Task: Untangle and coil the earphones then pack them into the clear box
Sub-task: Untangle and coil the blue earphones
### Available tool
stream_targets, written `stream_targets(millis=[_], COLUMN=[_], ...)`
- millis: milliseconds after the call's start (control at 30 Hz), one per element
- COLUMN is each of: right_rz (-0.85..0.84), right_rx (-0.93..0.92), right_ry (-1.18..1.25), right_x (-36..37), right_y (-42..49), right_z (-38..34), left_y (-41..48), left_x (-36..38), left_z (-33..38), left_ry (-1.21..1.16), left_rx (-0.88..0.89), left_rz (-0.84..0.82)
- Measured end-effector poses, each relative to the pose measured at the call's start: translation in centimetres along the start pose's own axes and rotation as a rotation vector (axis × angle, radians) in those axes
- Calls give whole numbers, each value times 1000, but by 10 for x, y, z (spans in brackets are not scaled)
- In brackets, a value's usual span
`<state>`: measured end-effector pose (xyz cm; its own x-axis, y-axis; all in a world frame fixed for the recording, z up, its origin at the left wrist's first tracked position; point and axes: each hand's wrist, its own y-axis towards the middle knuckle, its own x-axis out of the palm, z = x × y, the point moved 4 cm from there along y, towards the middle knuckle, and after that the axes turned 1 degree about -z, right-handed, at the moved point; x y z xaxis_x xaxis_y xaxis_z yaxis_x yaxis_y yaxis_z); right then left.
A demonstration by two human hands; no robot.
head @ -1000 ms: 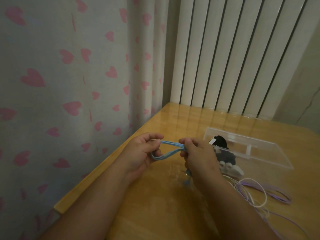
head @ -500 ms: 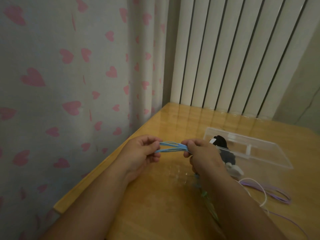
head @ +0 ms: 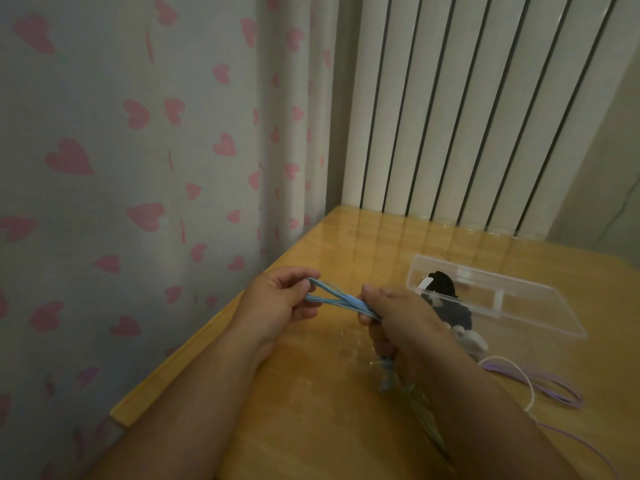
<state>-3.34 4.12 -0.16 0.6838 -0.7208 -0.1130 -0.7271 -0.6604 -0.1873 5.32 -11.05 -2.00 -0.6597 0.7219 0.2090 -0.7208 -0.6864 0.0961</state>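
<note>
Between our fingertips the blue earphone cable has eased since half a second ago — strands then drawn tight now part into a narrow loop. Our left hand pinches the loop's end with thumb and curled fingers; our right hand is closed round the other end, a tail dangling below the fist. To coil well, we judge, we keep even tension and wrap that tail snugly — the clear box sits just beyond, on the table.
</note>
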Motion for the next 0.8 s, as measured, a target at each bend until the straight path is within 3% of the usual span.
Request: stream_targets(millis=[167, 333, 467, 800], right_rz=[-188, -242, -240, -475], right_rx=[92, 156, 123, 19], right_ry=[37, -36, -64, -90], right_x=[11, 14, 15, 18], right_y=[-1, -5, -6, -17], right_z=[3, 2, 1, -4], left_y=[2, 2, 1, 1], left_x=[-6, -5, -2, -5], left_z=[3, 4, 5, 7], left_ry=[11, 42, 13, 81], left_rx=[69, 117, 132, 178], left_rz=[72, 70, 53, 59])
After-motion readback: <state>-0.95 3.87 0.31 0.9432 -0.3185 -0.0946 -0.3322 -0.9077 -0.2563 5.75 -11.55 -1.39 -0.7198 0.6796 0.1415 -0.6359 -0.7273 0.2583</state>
